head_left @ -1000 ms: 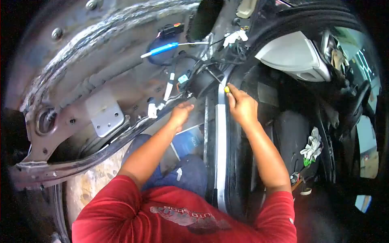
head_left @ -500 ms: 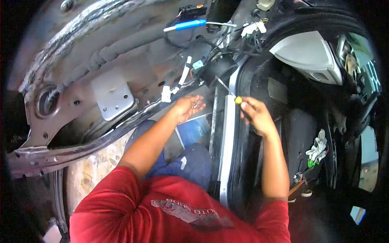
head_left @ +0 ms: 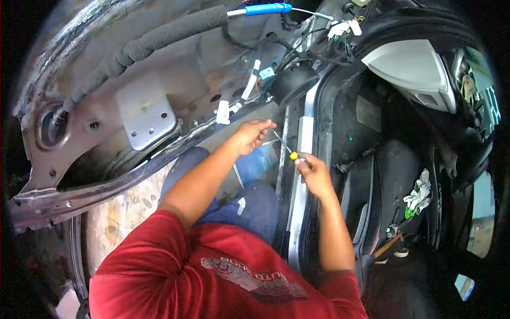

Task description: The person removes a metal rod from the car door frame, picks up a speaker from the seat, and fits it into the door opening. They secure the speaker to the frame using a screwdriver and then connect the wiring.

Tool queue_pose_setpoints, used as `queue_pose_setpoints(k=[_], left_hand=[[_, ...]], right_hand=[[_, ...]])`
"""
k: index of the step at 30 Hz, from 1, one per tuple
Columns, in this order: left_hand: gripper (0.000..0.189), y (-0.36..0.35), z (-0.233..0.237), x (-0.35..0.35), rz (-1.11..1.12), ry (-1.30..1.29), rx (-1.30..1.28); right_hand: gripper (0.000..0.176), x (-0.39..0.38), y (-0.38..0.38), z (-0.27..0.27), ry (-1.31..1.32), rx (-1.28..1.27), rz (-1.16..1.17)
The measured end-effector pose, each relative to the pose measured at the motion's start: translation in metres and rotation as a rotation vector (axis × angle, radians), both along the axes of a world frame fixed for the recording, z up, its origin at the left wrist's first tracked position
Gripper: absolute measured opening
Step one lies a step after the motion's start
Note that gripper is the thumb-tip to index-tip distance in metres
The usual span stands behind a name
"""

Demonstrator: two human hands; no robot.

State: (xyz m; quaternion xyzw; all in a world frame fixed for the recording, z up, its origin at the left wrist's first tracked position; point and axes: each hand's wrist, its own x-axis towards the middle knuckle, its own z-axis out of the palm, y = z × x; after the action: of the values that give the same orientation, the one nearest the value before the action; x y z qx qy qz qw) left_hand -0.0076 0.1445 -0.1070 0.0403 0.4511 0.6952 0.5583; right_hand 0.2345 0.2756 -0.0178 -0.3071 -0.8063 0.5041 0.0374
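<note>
A screwdriver with a yellow handle is held in my right hand, its thin shaft pointing up and to the left. My left hand is closed near the tip of that shaft, with thumb and index finger pinched together. What lies between those fingers is too small to name. Just above my hands, a black round part hangs by the door frame. White connectors sit along the panel edge above my left hand.
A metal panel with a grey bracket spans the left. A foam-wrapped cable and a blue tube run along the top. A silver sill lies beside my right hand. White gloves rest at the right.
My right hand has moved left and down with the screwdriver, bringing its tip to my left hand. The fingers of my left hand have closed into a pinch. The view has shifted slightly.
</note>
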Motion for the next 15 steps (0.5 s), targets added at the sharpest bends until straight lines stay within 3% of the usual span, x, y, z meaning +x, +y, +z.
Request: queue_pose_setpoints(k=[4, 10, 15], left_hand=[[0.029, -0.003, -0.002, -0.003, -0.074, -0.153, 0.147], [0.017, -0.005, -0.002, -0.006, -0.087, -0.157, 0.196], [0.017, -0.009, 0.004, -0.010, -0.103, -0.152, 0.213]], right_hand=[[0.033, 0.000, 0.002, 0.014, -0.025, -0.017, 0.003], [0.036, 0.000, 0.010, 0.018, -0.001, 0.084, 0.086], [0.035, 0.000, 0.014, 0.022, -0.039, 0.081, 0.094]])
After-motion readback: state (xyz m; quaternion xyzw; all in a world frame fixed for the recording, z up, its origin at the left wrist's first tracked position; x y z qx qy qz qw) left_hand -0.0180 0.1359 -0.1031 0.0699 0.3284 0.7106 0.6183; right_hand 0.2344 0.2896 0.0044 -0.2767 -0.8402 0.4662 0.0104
